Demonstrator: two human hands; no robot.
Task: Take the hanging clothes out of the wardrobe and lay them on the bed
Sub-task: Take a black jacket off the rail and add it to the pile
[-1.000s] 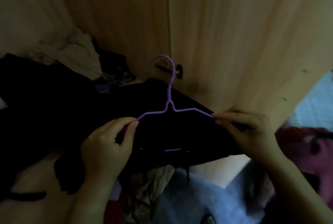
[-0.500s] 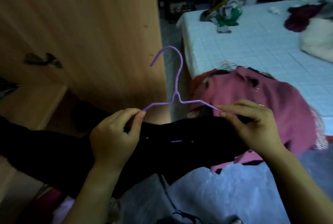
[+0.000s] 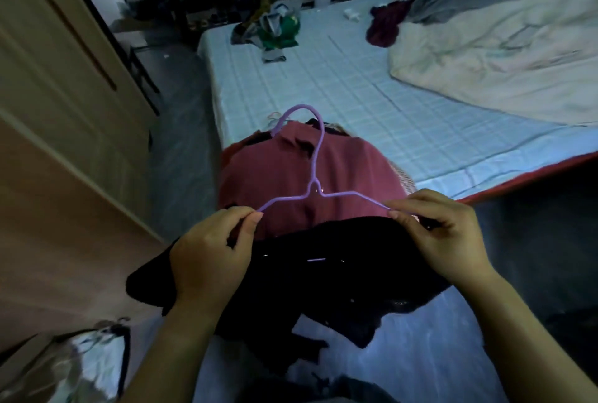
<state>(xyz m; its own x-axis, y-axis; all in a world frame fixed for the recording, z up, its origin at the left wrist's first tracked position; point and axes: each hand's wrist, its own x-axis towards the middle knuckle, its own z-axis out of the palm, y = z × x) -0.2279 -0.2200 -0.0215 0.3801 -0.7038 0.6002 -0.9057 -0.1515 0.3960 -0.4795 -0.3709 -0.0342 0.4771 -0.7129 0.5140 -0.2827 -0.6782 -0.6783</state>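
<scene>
A thin purple hanger carries a black garment that droops below it. My left hand pinches the hanger's left arm and my right hand pinches its right arm, both with black cloth under the fingers. The hanger's hook points away from me, over a dusty-pink garment that lies on the near corner of the bed. The bed has a pale blue checked sheet. The wardrobe stands at the left, its inside out of view.
On the bed lie a green and grey heap of clothes, a maroon garment and a cream quilt at the right. A grey floor strip runs between wardrobe and bed. A shiny bag sits at lower left.
The view has swung from the wardrobe door to the bed. The hanger with the black garment has come out of the wardrobe and now hangs over the pink garment at the bed's corner.
</scene>
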